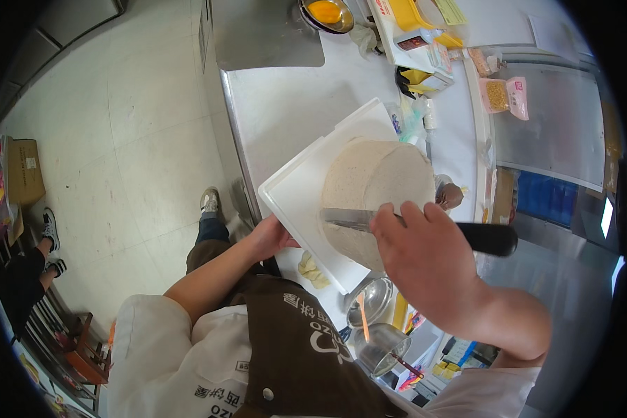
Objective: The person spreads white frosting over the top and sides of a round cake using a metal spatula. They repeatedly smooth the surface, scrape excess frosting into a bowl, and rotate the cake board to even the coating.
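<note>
A tall round cake covered in pale beige frosting stands on a square white board. My right hand grips a metal icing spatula with a black handle, and its blade lies against the side of the cake nearest me. My left hand is at the board's left edge; the palm is up against the rim and some fingers are hidden beneath the board. Beside the cake's far right side, a lump of brown frosting shows in a container.
Metal bowls with an orange spatula sit on the near right. A crumpled cloth lies by the board. A bowl with orange contents and packages stand farther along the metal table. Another person's legs show at far left.
</note>
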{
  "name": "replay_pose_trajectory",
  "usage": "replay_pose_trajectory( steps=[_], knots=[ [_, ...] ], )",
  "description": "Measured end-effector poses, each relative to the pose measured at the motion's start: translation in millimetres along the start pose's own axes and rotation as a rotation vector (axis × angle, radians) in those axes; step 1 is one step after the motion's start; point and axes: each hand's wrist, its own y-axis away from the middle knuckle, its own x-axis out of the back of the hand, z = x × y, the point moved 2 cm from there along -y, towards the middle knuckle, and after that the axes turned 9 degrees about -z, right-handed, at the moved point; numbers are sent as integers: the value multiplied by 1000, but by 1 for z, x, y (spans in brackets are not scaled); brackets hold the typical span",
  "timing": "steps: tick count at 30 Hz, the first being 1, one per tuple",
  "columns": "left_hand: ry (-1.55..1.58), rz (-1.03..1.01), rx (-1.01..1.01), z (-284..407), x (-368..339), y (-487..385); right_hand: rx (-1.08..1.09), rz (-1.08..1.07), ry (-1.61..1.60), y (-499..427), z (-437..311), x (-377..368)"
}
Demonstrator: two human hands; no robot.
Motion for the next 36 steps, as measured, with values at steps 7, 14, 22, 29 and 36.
replay_pose_trajectory(
  steps=[7, 14, 22, 29, 36],
  knots=[
    [12, -5, 24, -8, -4, -4, -188, -175, -35, -29, 42, -3],
    [67, 81, 33, -14, -3, -11, 28, -1, -89, -3, 0, 3],
    [-28, 149, -89, 9, 0, -16, -103, -7, -23, -4, -1, -9],
    [-62, 7, 54, -6, -14, -9, -141, 14, 21, -15, 23, -8],
    [-74, -14, 34, -2, 5, -13, 17, -6, -39, 2, -11, -7]
  ],
)
